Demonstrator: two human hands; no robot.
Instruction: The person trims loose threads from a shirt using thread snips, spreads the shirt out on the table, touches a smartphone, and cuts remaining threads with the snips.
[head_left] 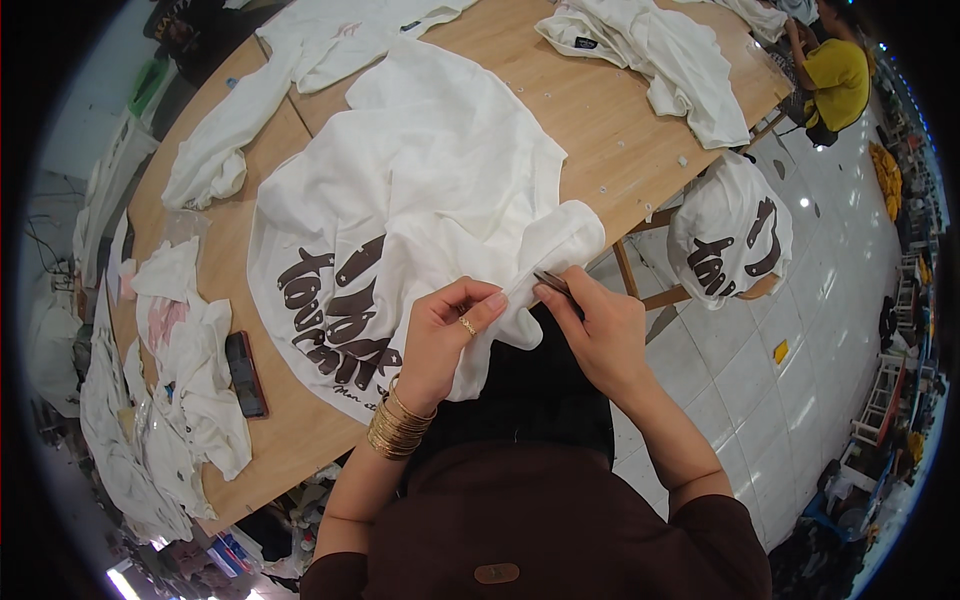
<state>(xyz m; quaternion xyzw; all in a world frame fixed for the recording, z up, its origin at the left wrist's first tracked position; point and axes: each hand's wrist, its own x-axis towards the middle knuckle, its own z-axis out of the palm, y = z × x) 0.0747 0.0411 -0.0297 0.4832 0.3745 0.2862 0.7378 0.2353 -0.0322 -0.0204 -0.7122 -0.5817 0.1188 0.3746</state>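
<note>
A white shirt point(440, 150) with large dark brown lettering lies spread over the table's near edge, part of it bunched towards me. My left hand point(450, 335), with a ring and gold bangles on its wrist, pinches a fold of this shirt between thumb and fingertips. In my right hand point(600, 330) is a pair of small dark metal thread snips point(552, 282), gripped with the tips pointing at the pinched fabric. The tips lie close to the cloth; whether they touch it I cannot tell.
White garments lie on the wooden table point(330, 435), including a crumpled one point(660, 60) at far right. A phone point(246, 375) rests at left. Right of the table, a stool carries a printed white shirt point(730, 230). A person in yellow point(838, 75) sits at far right.
</note>
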